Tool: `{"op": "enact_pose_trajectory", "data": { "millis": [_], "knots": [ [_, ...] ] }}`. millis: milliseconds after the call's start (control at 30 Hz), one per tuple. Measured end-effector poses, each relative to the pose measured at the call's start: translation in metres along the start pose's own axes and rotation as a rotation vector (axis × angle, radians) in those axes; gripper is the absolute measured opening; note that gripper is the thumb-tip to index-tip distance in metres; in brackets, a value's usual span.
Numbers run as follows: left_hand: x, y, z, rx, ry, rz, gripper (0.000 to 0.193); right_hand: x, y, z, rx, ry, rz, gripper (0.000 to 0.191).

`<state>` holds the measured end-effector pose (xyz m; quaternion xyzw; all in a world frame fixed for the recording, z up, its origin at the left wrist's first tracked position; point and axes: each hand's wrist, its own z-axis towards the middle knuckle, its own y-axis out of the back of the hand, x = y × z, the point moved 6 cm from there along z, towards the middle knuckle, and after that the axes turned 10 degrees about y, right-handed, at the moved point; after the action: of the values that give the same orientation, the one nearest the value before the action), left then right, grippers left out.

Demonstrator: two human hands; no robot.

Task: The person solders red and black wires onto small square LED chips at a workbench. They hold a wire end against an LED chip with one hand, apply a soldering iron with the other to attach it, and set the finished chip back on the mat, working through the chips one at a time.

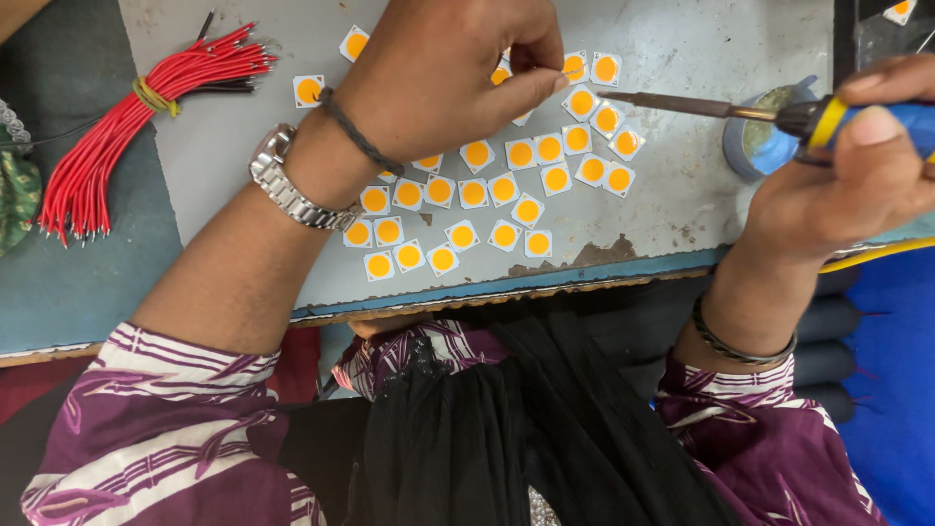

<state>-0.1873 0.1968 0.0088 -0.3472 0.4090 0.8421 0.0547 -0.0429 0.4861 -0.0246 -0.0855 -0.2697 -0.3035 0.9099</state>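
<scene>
Head view: a person at a grey bench [682, 39] covered with square LED chips [487, 190].
Left hand [438, 78]: fingers pinched shut on a thin solder wire [568, 72], just above the chips.
Right hand [857, 166]: fingers wrapped tight round a blue-handled soldering iron [740, 109], tip close to the left fingertips.
Risk: a slip could burn those fingertips, or scatter the loose chips lying just below them.

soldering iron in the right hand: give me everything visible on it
The soldering iron lies nearly level across the upper right of the bench. It has a blue handle with a yellow band and a black collar, then a thin, dull brownish metal shaft narrowing to a tip. The right hand grips the handle, thumb on top. The tip points left, ending among the white square chips with orange centres, close to the left hand's fingertips. Whether it touches a chip is unclear.
</scene>
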Motion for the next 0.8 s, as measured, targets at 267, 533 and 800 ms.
{"op": "enact_pose_trajectory", "data": {
  "millis": [267,533,800],
  "knots": [
    [-0.010,-0.024,0.001,-0.003,-0.019,0.147,0.010,0.001,0.002,0.000,-0.022,-0.024,-0.085,0.020],
    [-0.005,-0.029,0.002,0.025,0.003,0.131,0.011,0.003,-0.004,0.002,0.026,-0.088,-0.027,0.021],
    [-0.004,-0.031,0.004,0.029,0.008,0.146,0.010,0.004,-0.006,0.000,0.069,-0.148,0.000,0.021]
  ]
}}
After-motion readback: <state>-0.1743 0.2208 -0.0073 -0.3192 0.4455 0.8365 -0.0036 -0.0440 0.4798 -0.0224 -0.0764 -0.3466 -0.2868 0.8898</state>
